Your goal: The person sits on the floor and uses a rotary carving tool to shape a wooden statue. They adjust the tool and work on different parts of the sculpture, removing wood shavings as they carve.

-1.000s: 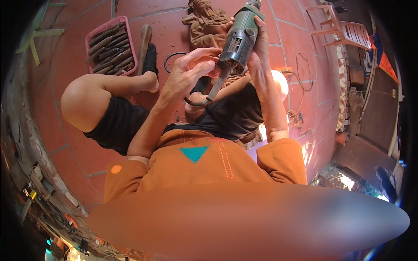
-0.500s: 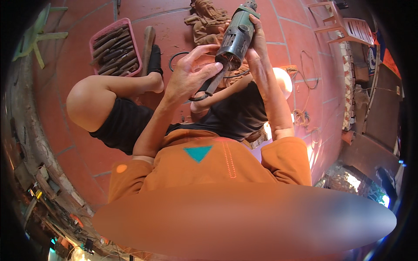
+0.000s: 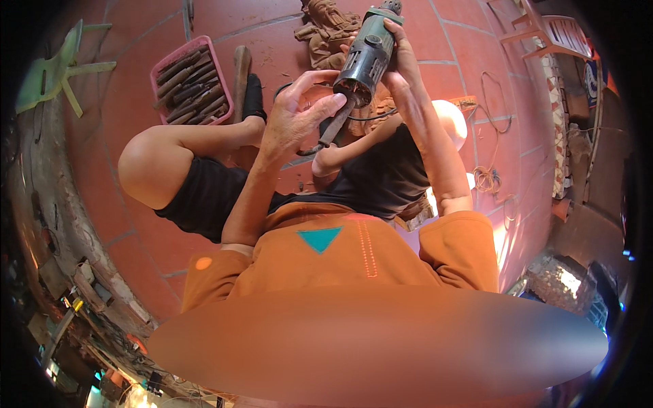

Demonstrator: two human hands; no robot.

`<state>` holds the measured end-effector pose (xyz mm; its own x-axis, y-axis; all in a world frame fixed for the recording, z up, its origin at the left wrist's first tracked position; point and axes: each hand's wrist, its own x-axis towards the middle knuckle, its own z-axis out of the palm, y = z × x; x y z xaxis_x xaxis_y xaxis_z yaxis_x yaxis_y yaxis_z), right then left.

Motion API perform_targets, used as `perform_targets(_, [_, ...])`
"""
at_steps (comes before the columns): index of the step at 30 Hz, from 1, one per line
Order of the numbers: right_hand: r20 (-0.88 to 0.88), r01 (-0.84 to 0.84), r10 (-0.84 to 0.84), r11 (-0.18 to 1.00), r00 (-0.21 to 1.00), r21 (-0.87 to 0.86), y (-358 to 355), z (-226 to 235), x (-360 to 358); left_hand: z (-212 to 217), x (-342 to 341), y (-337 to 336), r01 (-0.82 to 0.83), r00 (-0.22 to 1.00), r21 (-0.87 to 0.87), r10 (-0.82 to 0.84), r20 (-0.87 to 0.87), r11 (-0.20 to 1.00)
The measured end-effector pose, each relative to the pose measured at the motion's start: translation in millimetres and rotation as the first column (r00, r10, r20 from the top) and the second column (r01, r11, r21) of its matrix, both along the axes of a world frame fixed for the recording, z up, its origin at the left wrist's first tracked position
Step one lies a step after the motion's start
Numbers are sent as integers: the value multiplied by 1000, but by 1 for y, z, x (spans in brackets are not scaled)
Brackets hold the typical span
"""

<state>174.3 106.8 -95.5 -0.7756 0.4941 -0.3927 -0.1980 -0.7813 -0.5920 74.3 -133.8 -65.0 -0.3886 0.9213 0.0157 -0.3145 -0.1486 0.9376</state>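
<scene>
Carefully, I'd say, is how this wants doing: my right hand (image 3: 400,60) is wrapped around the green-and-black power tool (image 3: 367,56), while my left hand (image 3: 296,114) has thumb and forefinger spread apart beside its exposed black end (image 3: 354,90). Whether my left thumb presses on anything inside, I can't tell. As I judge it, the right fingers should bear the weight and stop the body rolling, so the left ones can work lightly without tugging the sleeved cord (image 3: 335,128) that hangs just below them. I'd want that end tipped toward the light, and the plug out; I can't make out where the cord ends. Beyond my left fingers, off to their left, sits a pink basket (image 3: 222,71) packed with dark, slender tools (image 3: 190,88), lying side by side.
</scene>
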Motion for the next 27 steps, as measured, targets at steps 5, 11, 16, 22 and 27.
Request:
perform_targets(5, [0,13,-13,1000,1000,5,1,-4,-2,-1,0,0,-5,1000,-41,5,0,999])
perform_targets(11, [-13,39,-38,998,999,46,-4,-5,-5,-1,-1,-1,-19,1000,-25,19,-15,999])
perform_targets(16, [-31,21,-20,999,999,38,-7,-4,-4,4,-3,-1,-41,975,-104,17,-223,994])
perform_targets(22, [7,26,-26,1000,1000,9,-6,-8,-5,16,6,-3,-269,784,-101,157,-601,958])
perform_targets(27, [20,26,-27,998,999,52,-7,-11,-6,19,6,-2,-342,625,-40,195,-756,939])
